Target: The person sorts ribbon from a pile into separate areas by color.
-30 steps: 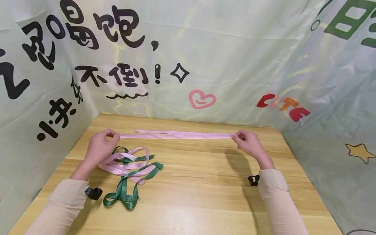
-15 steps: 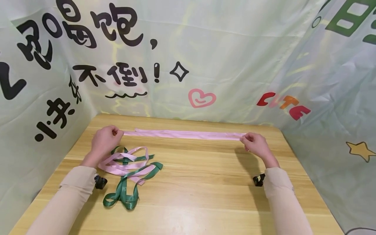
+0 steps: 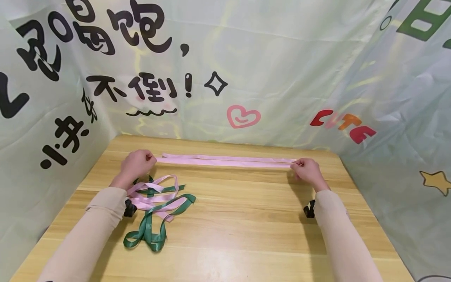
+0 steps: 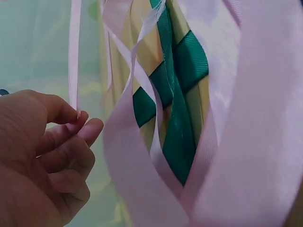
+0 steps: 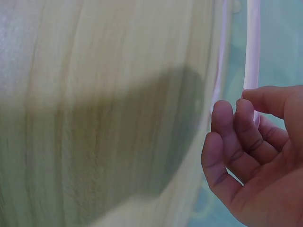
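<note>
On a clock face laid over the table (image 3: 246, 227), twelve at its far edge, your left hand (image 3: 136, 166) is sitting at ten, pinching an end of the pink ribbon (image 3: 197, 161) with thumb and forefinger. Your right hand (image 3: 307, 172) is sitting at two, thumb and finger clamping that ribbon too. The ribbon is running straight between them, crossing twelve. A second pink length (image 3: 183, 156) is lying just behind it; whether they are joining at your right fingertips, you cannot tell. At nine, loose pink ribbon (image 3: 142, 203) is tangling with green ribbon (image 3: 146, 230), whose loops are reaching toward eight. Beyond twelve, a printed backdrop (image 3: 275, 70) is hanging.
</note>
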`<act>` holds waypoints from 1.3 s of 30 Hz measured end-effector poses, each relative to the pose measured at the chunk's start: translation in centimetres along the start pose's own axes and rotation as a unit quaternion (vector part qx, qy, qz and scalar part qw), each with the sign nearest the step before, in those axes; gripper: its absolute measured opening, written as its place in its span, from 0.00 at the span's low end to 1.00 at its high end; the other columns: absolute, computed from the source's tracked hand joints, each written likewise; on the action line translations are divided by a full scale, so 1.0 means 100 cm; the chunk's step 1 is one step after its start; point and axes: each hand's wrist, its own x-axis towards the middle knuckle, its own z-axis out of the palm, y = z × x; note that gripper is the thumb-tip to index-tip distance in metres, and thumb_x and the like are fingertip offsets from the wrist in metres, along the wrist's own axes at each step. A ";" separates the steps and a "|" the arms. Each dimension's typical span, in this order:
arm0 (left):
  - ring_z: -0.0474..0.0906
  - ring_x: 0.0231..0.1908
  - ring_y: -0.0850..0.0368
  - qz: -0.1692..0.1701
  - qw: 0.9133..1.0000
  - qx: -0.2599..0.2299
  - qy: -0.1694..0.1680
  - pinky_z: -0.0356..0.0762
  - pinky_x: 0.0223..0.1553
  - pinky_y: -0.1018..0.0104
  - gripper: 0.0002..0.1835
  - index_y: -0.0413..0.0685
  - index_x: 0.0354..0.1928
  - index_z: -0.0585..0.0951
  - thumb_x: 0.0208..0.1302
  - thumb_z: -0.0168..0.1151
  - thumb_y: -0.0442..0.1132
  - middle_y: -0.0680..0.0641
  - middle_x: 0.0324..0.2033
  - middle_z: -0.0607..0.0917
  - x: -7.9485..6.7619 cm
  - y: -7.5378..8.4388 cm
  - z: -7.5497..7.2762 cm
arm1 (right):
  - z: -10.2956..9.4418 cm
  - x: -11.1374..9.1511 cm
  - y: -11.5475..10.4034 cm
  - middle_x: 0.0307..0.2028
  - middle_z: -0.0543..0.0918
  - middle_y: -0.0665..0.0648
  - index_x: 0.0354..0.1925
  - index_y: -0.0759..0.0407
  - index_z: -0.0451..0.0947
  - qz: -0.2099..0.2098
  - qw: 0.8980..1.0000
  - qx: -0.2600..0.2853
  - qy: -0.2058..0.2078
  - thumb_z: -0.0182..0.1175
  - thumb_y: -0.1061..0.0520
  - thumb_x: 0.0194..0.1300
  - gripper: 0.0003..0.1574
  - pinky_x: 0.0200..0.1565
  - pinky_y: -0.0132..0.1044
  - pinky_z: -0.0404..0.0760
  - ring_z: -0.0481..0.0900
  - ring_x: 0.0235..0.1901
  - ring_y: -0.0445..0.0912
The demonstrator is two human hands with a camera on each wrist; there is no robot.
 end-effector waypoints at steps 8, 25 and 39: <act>0.74 0.27 0.50 -0.013 1.000 -0.004 -0.016 0.65 0.28 0.61 0.14 0.48 0.28 0.82 0.70 0.53 0.42 0.48 0.25 0.81 0.017 0.000 0.012 | 0.008 0.014 0.010 0.22 0.84 0.56 0.45 0.71 0.80 0.031 1.000 0.000 0.003 0.55 0.54 0.76 0.19 0.27 0.36 0.78 0.80 0.23 0.44; 0.77 0.29 0.48 -0.064 0.998 0.004 -0.013 0.67 0.29 0.58 0.15 0.48 0.36 0.87 0.72 0.54 0.45 0.45 0.31 0.86 0.030 0.008 0.023 | 0.007 0.026 0.004 0.25 0.83 0.59 0.45 0.71 0.79 0.065 0.998 -0.010 0.008 0.52 0.55 0.74 0.19 0.28 0.37 0.78 0.79 0.26 0.49; 0.81 0.38 0.43 -0.081 0.996 0.016 -0.026 0.72 0.34 0.55 0.17 0.45 0.46 0.89 0.73 0.54 0.46 0.39 0.44 0.89 0.029 0.010 0.022 | 0.010 0.036 0.007 0.19 0.82 0.56 0.60 0.73 0.72 0.059 0.998 -0.005 0.011 0.51 0.55 0.75 0.25 0.28 0.36 0.78 0.78 0.20 0.45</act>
